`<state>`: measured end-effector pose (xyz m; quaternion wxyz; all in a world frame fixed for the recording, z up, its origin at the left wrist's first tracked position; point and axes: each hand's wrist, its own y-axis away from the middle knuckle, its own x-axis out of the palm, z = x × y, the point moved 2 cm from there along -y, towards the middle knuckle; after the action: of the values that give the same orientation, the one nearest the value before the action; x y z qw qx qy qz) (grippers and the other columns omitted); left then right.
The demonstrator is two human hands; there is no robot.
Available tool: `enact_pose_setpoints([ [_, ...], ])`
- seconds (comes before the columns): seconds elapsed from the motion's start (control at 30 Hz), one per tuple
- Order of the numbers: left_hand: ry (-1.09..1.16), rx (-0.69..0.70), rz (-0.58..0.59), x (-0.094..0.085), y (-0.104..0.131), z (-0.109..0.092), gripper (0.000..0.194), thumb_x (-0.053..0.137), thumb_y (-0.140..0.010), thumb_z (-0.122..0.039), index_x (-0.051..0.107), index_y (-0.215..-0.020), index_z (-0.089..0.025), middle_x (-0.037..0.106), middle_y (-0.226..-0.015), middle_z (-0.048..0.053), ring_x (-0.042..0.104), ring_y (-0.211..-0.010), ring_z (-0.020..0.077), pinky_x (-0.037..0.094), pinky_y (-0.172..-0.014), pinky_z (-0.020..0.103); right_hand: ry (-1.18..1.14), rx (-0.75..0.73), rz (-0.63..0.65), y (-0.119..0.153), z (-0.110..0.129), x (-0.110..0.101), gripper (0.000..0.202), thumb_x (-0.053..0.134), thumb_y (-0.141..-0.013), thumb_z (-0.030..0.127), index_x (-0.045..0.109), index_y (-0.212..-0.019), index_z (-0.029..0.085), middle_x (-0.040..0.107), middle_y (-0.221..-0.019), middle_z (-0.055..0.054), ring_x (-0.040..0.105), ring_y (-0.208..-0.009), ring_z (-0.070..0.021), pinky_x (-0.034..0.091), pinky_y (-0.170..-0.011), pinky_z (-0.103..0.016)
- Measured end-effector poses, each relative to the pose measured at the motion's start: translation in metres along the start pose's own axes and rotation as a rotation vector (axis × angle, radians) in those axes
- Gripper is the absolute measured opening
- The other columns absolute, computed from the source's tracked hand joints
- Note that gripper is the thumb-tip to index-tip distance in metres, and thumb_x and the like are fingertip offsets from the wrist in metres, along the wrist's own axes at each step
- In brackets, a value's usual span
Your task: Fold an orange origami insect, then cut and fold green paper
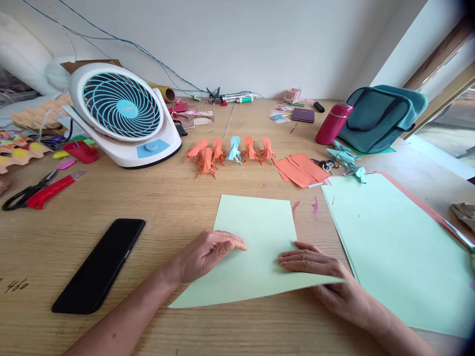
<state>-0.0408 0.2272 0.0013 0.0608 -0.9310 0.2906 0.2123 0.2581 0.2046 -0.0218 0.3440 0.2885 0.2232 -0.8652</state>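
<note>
A pale green sheet of paper (256,217) lies in front of me, its near edge raised off the table. My left hand (208,254) rests on the left part of this sheet, fingers stretched out and thumb beside them. On the right side, the fingers of my right hand (319,272) lie flat over the sheet while the thumb is under its near right corner, so the paper is between them. A stack of larger pale green sheets (401,252) is to the right of that hand. A black phone (100,264) lies left of my left forearm.
Folded orange paper figures (250,148) and a light blue one (234,149) stand beyond the sheet, near orange paper pieces (302,169). A white fan (122,111), scissors (31,190) and a red utility knife (54,190) are left. A pink bottle (334,123) and teal bag (382,118) stand back right.
</note>
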Motion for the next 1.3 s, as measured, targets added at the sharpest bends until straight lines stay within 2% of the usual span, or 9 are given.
enact_pose_setpoints([
  [0.13,0.197,-0.139,0.079,-0.006,0.004,0.002,0.078,0.023,-0.094,-0.074,0.077,-0.109,-0.020,0.077,-0.107,0.008,0.069,-0.100,0.0256,0.051,-0.091,0.034,-0.042,0.351,-0.243,0.006,-0.005,0.002,0.039,0.050,-0.099,0.045,0.074,-0.081,0.020,0.075,-0.083,-0.006,0.070,-0.079,-0.0236,0.057,-0.074,-0.034],
  [0.23,0.422,-0.221,0.116,-0.010,0.009,0.015,0.089,0.016,-0.089,-0.082,0.072,-0.118,-0.020,0.077,-0.103,0.009,0.070,-0.094,0.0270,0.053,-0.085,0.036,-0.173,0.506,-0.282,0.004,-0.005,0.004,0.044,0.052,-0.096,0.051,0.067,-0.071,0.018,0.066,-0.066,-0.003,0.058,-0.061,-0.0182,0.048,-0.054,-0.028],
  [0.33,0.594,-0.222,-0.026,-0.013,0.012,0.030,0.078,0.021,-0.092,-0.078,0.061,-0.135,-0.026,0.073,-0.122,0.007,0.063,-0.119,0.0285,0.048,-0.100,0.038,-0.291,0.563,-0.325,-0.001,-0.006,0.004,0.044,0.052,-0.095,0.053,0.063,-0.073,0.018,0.059,-0.065,-0.001,0.050,-0.059,-0.0148,0.040,-0.052,-0.025],
  [0.43,0.698,-0.298,0.029,-0.012,0.010,0.034,0.079,0.017,-0.092,-0.077,0.053,-0.143,-0.026,0.066,-0.134,0.007,0.056,-0.130,0.0302,0.045,-0.105,0.044,-0.309,0.596,-0.332,-0.004,-0.008,0.006,0.042,0.054,-0.094,0.054,0.054,-0.071,0.019,0.045,-0.060,0.003,0.037,-0.055,-0.0115,0.028,-0.049,-0.024],
  [0.53,0.547,-0.340,-0.073,-0.023,0.002,0.025,0.072,0.025,-0.095,-0.073,0.056,-0.139,-0.026,0.067,-0.133,0.007,0.055,-0.130,0.0293,0.042,-0.109,0.043,-0.203,0.622,-0.303,-0.004,-0.009,0.009,0.037,0.054,-0.093,0.050,0.046,-0.071,0.021,0.034,-0.060,0.006,0.030,-0.056,-0.0108,0.023,-0.050,-0.025],
  [0.7,0.090,-0.280,-0.271,-0.059,-0.024,0.000,0.075,0.026,-0.093,-0.073,0.065,-0.121,-0.016,0.072,-0.117,0.013,0.066,-0.112,0.0305,0.049,-0.099,0.044,-0.013,0.612,-0.270,-0.006,-0.004,0.009,0.032,0.055,-0.090,0.037,0.036,-0.070,0.023,0.037,-0.059,0.008,0.034,-0.056,-0.0108,0.026,-0.053,-0.024],
  [0.9,-0.667,-0.195,-0.110,-0.047,-0.068,-0.010,0.055,0.061,-0.084,-0.056,0.063,-0.125,-0.019,0.064,-0.131,0.012,0.057,-0.124,0.0302,0.042,-0.104,0.040,0.009,0.583,-0.258,-0.010,0.000,0.008,0.017,0.056,-0.089,0.033,0.047,-0.078,0.023,0.038,-0.058,0.008,0.035,-0.055,-0.0112,0.027,-0.052,-0.024],
  [1.13,-0.661,-0.324,0.001,-0.021,-0.085,-0.011,0.057,0.051,-0.084,-0.070,0.066,-0.107,-0.020,0.062,-0.118,0.011,0.060,-0.113,0.0291,0.046,-0.092,0.036,0.013,0.546,-0.273,-0.015,0.004,0.006,0.011,0.055,-0.088,0.031,0.054,-0.082,0.022,0.041,-0.057,0.008,0.038,-0.052,-0.0114,0.029,-0.051,-0.024],
  [1.3,-0.650,-0.357,0.067,-0.017,-0.077,-0.013,0.059,0.065,-0.071,-0.073,0.062,-0.100,-0.021,0.057,-0.120,0.009,0.052,-0.121,0.0297,0.045,-0.093,0.035,0.027,0.550,-0.264,-0.013,0.004,0.006,0.012,0.054,-0.089,0.031,0.057,-0.085,0.021,0.041,-0.058,0.007,0.038,-0.053,-0.0115,0.031,-0.052,-0.025],
])
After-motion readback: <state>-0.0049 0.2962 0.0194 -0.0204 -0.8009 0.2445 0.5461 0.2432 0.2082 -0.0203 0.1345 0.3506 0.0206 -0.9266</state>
